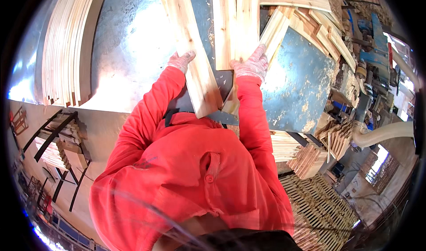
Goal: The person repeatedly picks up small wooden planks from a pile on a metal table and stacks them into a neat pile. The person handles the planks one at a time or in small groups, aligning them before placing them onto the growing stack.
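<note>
My left hand (181, 61), in a pale stained glove, grips the left edge of a long pale wooden board (195, 58). That board lies at a slant, its near end close to my body. My right hand (252, 66), gloved too, is closed round the near end of a second wooden board (247, 22). Directly left of this one, side by side with it, is another board (224, 27). A further board (276, 27) slants away just right of my right hand. The undersides of the held boards are hidden.
A shiny blue-grey metal table (297, 78) carries sawdust at its right. A row of stacked boards (71, 42) stands at the left; loose boards (328, 33) pile at the far right. Below are wood stacks (306, 158), a slatted pallet (315, 206) and a ribbed hose (386, 133).
</note>
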A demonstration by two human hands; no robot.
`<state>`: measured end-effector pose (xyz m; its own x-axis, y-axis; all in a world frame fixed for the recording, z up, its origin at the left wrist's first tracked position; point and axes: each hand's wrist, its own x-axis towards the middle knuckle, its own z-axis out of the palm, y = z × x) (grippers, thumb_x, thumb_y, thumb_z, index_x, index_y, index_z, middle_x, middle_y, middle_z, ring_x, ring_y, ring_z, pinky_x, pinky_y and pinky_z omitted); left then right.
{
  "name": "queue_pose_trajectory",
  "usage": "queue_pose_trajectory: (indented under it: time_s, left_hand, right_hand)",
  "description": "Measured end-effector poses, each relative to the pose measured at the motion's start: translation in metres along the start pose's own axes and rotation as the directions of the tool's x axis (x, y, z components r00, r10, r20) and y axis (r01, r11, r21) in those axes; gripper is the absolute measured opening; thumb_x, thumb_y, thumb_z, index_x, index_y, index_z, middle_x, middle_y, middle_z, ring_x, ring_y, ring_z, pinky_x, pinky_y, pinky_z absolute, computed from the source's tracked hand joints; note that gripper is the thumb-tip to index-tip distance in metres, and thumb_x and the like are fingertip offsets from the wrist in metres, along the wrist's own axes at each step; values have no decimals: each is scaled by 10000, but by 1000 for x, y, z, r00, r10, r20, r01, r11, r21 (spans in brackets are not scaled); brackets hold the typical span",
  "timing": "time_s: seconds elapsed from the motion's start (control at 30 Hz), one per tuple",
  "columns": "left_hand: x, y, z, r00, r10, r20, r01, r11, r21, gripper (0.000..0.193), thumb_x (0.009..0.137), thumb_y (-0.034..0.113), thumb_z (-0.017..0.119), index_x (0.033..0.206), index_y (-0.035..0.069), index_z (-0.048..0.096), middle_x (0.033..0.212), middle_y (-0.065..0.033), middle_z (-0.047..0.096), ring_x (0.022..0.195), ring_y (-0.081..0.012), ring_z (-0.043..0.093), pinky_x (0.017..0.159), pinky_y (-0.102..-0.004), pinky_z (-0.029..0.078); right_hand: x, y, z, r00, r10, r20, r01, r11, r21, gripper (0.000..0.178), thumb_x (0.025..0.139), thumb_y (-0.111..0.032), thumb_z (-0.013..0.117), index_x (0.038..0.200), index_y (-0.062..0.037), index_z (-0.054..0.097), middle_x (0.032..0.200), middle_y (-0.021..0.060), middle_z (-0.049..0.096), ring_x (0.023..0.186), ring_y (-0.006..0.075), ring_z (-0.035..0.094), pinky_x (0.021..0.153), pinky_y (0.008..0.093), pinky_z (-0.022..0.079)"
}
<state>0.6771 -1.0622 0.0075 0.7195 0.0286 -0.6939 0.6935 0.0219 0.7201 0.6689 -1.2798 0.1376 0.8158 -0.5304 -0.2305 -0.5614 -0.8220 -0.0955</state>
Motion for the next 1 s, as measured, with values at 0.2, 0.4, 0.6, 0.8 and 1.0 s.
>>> queue_pose_trajectory:
  time_s: [0.2, 0.4, 0.6, 0.8, 1.0]
  left_hand:
    - [-30, 39, -9, 981, 68, -181, -61, 997, 41, 591, 812, 317, 739, 1250, -29, 546, 1101, -141, 655, 1002, -248, 605, 897, -353, 460]
    - [-33, 87, -86, 954, 33, -297, 3, 992, 123, 554, 787, 400, 741, 1164, 32, 571, 916, -103, 649, 748, -197, 574, 679, -340, 476]
    - [-64, 128, -134, 893, 210, -399, 221, 568, 793, 529, 859, 423, 626, 1197, 42, 484, 1050, -222, 645, 970, -360, 631, 841, -457, 492]
    - [-56, 81, -115, 823, 381, -421, 181, 527, 830, 620, 875, 360, 601, 1377, 111, 338, 1198, -244, 595, 1044, -401, 619, 897, -509, 479]
    - [-59, 101, -121, 883, 292, -367, 119, 619, 777, 718, 863, 414, 600, 1449, 150, 279, 1228, -222, 592, 1063, -402, 610, 879, -504, 485]
  right_hand:
    - [-6, 6, -10, 969, -64, 238, 59, 998, 29, 900, 794, -357, 706, 1498, -74, 223, 1348, 211, 484, 1157, 373, 550, 1027, 409, 431]
    - [-76, 7, 41, 962, -244, 122, 225, 962, 154, 988, 731, -255, 732, 1515, -130, 144, 1468, 267, 301, 1263, 440, 434, 1014, 466, 427]
    - [-77, 17, 33, 958, -281, 63, 276, 958, 83, 950, 701, -204, 733, 1498, -141, 220, 1470, 274, 315, 1285, 452, 411, 1064, 466, 376]
    - [8, -42, -27, 886, -361, -292, 458, 784, 419, 979, 659, -231, 814, 1482, -115, 296, 1474, 274, 303, 1342, 424, 367, 1110, 462, 341]
    - [191, -204, -235, 888, -305, -344, 438, 786, 435, 855, 829, -484, 668, 1471, -57, 297, 1497, 242, 324, 1360, 394, 368, 1140, 478, 299]
